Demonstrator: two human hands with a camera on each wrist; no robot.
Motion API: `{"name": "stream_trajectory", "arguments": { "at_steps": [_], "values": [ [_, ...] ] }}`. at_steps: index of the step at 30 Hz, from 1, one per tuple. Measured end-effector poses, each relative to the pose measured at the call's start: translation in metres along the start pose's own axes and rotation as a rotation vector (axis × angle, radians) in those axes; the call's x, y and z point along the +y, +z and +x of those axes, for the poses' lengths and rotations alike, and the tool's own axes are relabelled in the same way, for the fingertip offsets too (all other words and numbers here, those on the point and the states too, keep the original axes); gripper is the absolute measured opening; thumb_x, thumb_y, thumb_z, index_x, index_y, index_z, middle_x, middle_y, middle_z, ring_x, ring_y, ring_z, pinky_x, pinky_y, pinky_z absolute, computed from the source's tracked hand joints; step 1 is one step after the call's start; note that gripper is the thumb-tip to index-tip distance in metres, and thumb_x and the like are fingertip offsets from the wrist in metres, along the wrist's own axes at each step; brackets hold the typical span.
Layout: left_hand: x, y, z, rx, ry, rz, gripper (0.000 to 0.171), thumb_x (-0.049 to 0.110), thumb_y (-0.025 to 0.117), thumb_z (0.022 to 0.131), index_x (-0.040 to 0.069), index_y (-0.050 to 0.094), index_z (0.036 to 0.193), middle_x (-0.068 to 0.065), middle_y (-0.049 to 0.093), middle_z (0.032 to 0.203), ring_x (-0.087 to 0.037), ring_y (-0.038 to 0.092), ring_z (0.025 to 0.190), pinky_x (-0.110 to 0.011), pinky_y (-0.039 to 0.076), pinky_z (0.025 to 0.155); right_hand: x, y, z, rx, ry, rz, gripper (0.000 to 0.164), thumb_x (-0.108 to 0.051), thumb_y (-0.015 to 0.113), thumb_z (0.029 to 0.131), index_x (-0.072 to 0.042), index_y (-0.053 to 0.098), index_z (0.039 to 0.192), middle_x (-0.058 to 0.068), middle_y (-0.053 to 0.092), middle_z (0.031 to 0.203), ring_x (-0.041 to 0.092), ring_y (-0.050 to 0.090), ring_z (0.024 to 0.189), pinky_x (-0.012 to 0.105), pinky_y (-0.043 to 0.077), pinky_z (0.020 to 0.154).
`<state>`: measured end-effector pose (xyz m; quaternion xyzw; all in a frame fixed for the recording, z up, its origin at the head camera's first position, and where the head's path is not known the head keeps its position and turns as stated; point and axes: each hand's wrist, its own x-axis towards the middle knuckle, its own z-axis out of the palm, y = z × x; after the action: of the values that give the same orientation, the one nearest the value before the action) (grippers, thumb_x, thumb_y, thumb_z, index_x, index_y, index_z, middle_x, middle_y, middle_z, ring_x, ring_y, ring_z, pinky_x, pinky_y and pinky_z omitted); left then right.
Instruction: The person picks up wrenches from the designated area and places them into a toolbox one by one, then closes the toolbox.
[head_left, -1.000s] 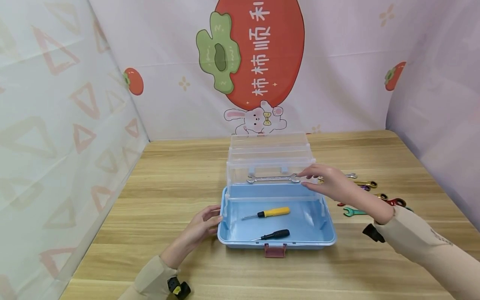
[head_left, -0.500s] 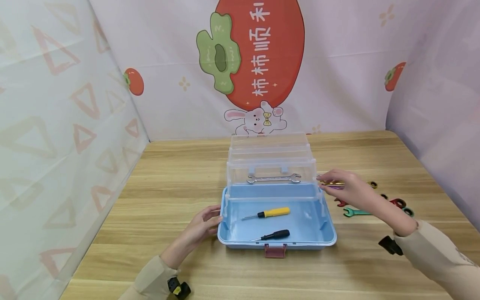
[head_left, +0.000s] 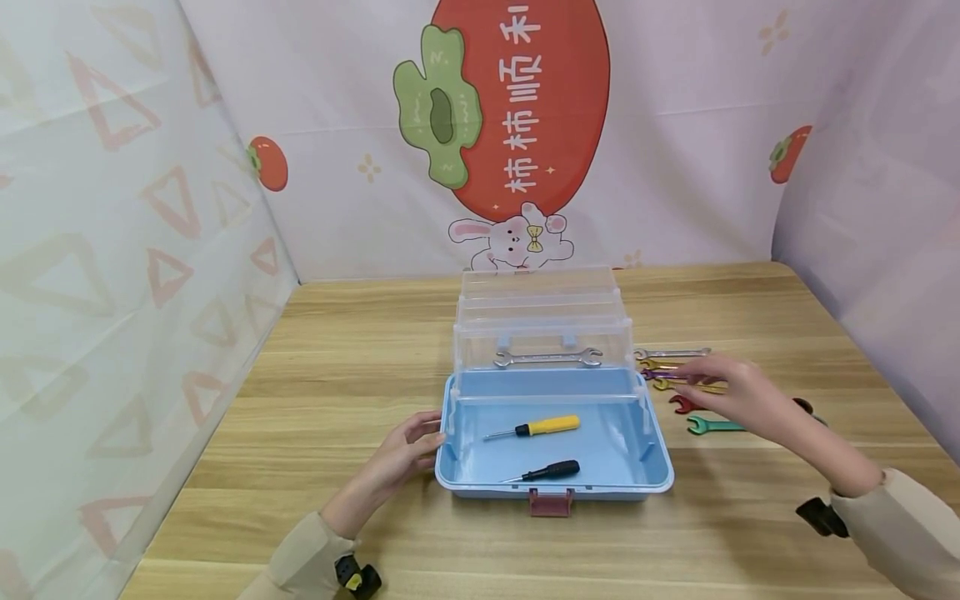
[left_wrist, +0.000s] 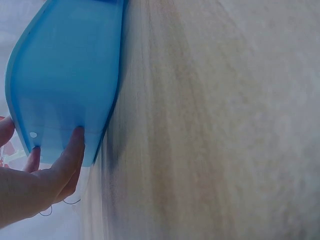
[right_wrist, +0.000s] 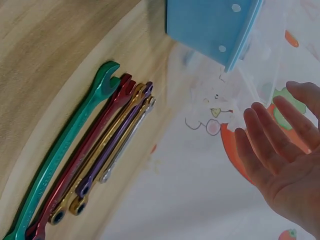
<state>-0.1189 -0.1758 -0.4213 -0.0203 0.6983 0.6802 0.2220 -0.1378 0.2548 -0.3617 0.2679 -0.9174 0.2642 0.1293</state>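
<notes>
My left hand (head_left: pixel 401 457) is at the left end of a light-blue toolbox (head_left: pixel 555 490). In the left wrist view its fingertips touch the outer wall, with the thumb by the rim. My right hand (head_left: pixel 742 396), its fingers apart and holding nothing, hovers over a row of wrenches right of the box. They include a green wrench (right_wrist: pixel 75 122), a red wrench (right_wrist: pixel 85 150), a purple wrench (right_wrist: pixel 117 140), gold ones and a silver wrench (head_left: pixel 675 353). From the head, the hand hides parts of several. A silver open-end wrench (head_left: pixel 547 358) lies in the toolbox's clear tray.
Inside the toolbox lie a yellow-handled screwdriver (head_left: pixel 551 425) and a black-handled screwdriver (head_left: pixel 551 471). Its clear lid (head_left: pixel 536 287) stands raised at the back. A reddish latch (head_left: pixel 551 503) hangs at the front. Wooden tabletop (head_left: pixel 337 350) surrounds the box, with printed cloth (head_left: pixel 360 100) behind.
My right hand has moved away from the silver wrench in the tray, to the right and toward me, over the row of wrenches. The left hand has stayed at the toolbox.
</notes>
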Motion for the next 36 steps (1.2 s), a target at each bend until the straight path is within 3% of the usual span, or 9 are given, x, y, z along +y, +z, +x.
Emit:
{"name": "stream_trajectory", "arguments": {
  "at_steps": [13, 24, 29, 32, 36],
  "values": [
    [-0.001, 0.0, 0.001, 0.0, 0.002, 0.001, 0.051, 0.017, 0.056, 0.086, -0.002, 0.035, 0.129, -0.023, 0.038, 0.13, -0.023, 0.05, 0.106, -0.04, 0.044, 0.086, 0.02, -0.003, -0.024, -0.092, 0.099, 0.001, 0.019, -0.006, 0.068, 0.074, -0.002, 0.065, 0.092, 0.007, 0.065, 0.085, -0.002, 0.053, 0.07, 0.022, 0.049, 0.056],
    [-0.001, 0.0, 0.0, 0.004, 0.002, -0.002, 0.051, 0.017, 0.056, 0.087, -0.002, 0.035, 0.13, -0.023, 0.038, 0.13, -0.023, 0.049, 0.106, -0.041, 0.044, 0.086, 0.034, -0.001, -0.039, -0.17, 0.152, 0.013, 0.02, -0.012, 0.067, 0.077, -0.006, 0.066, 0.096, 0.004, 0.065, 0.089, 0.005, 0.058, 0.076, 0.028, 0.049, 0.062],
    [-0.001, 0.0, 0.0, 0.003, -0.002, -0.012, 0.052, 0.018, 0.056, 0.087, -0.002, 0.034, 0.13, -0.023, 0.038, 0.13, -0.023, 0.05, 0.106, -0.04, 0.044, 0.087, 0.038, -0.001, -0.041, -0.191, 0.149, -0.055, 0.022, -0.014, 0.069, 0.075, -0.005, 0.066, 0.095, 0.003, 0.063, 0.09, 0.004, 0.055, 0.075, 0.028, 0.049, 0.061],
    [-0.001, -0.001, 0.0, -0.003, -0.003, -0.019, 0.053, 0.019, 0.056, 0.087, -0.002, 0.034, 0.13, -0.023, 0.038, 0.13, -0.023, 0.05, 0.106, -0.04, 0.043, 0.087, 0.041, 0.001, -0.043, -0.197, 0.153, -0.072, 0.024, -0.014, 0.071, 0.072, -0.004, 0.066, 0.094, 0.004, 0.063, 0.089, 0.009, 0.057, 0.075, 0.03, 0.049, 0.06],
    [-0.001, -0.001, 0.0, -0.011, -0.001, -0.024, 0.052, 0.017, 0.056, 0.087, -0.002, 0.034, 0.13, -0.024, 0.037, 0.13, -0.023, 0.049, 0.106, -0.04, 0.043, 0.087, 0.045, 0.003, -0.044, -0.231, 0.186, -0.045, 0.026, -0.013, 0.072, 0.071, -0.002, 0.066, 0.094, 0.01, 0.064, 0.092, 0.026, 0.059, 0.081, 0.037, 0.049, 0.062]
  ]
}}
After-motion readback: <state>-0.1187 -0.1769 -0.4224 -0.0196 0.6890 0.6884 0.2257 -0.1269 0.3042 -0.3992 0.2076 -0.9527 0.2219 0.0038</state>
